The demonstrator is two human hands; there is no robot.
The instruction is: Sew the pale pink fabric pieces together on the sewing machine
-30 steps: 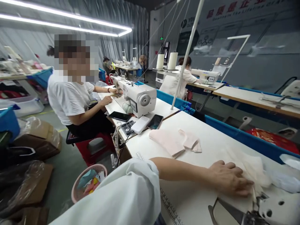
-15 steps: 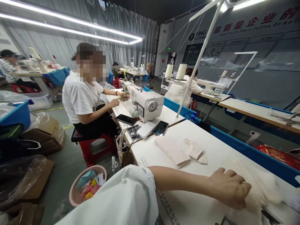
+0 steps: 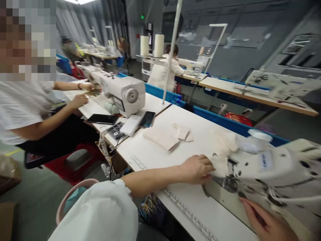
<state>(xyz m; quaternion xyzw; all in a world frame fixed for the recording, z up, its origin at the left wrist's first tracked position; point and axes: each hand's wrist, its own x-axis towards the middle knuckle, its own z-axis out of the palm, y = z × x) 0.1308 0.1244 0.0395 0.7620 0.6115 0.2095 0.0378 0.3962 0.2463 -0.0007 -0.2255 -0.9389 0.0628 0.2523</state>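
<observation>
My left hand (image 3: 198, 169) has its fingers closed on the edge of a pale cream fabric piece (image 3: 222, 164), just left of the sewing machine's needle area. My right hand (image 3: 263, 219) is low at the right, in front of the machine (image 3: 271, 164); it is blurred, with finger and thumb close together, and whatever is between them cannot be made out. More cream fabric (image 3: 224, 139) lies bunched behind the needle. A folded cream piece (image 3: 160, 139) and smaller cut pieces (image 3: 183, 133) rest on the white table (image 3: 140, 150).
Two phones (image 3: 147, 119) (image 3: 102, 118) and a white box (image 3: 130, 125) lie near a second sewing machine (image 3: 125, 93). A person in a white shirt (image 3: 22, 110) works there. A thread stand pole (image 3: 172, 53) rises behind; a pink basket (image 3: 61, 204) stands below.
The view has swung right and brought the near sewing machine and my right hand into sight. My left hand is now closer to the needle area, at the fabric.
</observation>
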